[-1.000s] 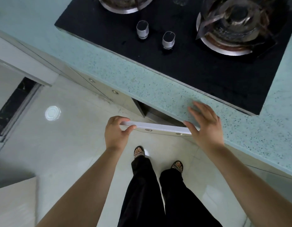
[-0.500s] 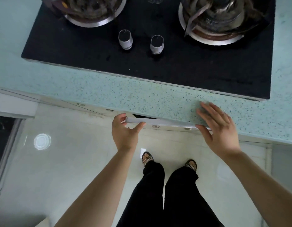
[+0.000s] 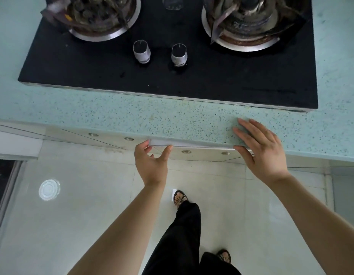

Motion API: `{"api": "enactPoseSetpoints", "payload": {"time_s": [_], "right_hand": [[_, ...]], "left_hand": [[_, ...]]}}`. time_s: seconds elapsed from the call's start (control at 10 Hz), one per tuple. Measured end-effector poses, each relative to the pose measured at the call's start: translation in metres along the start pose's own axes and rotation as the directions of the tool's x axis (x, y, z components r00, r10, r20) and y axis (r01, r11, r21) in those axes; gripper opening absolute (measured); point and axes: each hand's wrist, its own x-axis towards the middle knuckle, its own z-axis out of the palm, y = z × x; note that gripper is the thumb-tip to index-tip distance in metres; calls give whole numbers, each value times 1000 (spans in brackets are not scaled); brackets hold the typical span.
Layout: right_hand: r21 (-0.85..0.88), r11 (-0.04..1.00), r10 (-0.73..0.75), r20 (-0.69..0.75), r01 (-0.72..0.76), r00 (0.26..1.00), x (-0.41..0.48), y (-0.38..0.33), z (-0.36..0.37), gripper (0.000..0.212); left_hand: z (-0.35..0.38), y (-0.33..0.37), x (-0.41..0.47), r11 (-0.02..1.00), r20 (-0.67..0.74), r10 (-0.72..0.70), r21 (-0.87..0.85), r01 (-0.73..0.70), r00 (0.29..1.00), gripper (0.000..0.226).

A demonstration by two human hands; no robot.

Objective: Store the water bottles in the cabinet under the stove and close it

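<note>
The white cabinet door [image 3: 202, 144] under the black stove [image 3: 192, 82] is almost shut, with only its top edge showing below the countertop. My left hand [image 3: 150, 165] pinches the door's left corner, thumb on the front and fingers at the end. My right hand [image 3: 261, 151] lies flat with fingers spread on the speckled green countertop [image 3: 132, 116]; its thumb touches the door's right end. No water bottle is in view, and the cabinet's inside is hidden.
Two burners and two silver knobs [image 3: 141, 51] sit on the stove. A round clear lid [image 3: 49, 189] lies on the pale tiled floor at the left. My legs and sandalled feet [image 3: 180, 198] stand just below the door.
The door has swung from ajar to nearly flush under the counter, and the dark gap behind it is gone. My head has moved over the stove, and one foot has stepped back.
</note>
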Motion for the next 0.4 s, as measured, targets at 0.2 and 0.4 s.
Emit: {"api": "enactPoseSetpoints", "payload": {"time_s": [0.2, 0.4], "right_hand": [[62, 995, 66, 120, -74, 991, 0, -6, -11, 43], [97, 974, 179, 235, -206, 955, -27, -33, -56, 59]], "left_hand": [[-19, 1, -5, 969, 196, 118, 193, -156, 973, 75], [-64, 20, -37, 825, 394, 183, 437, -358, 901, 83]]}}
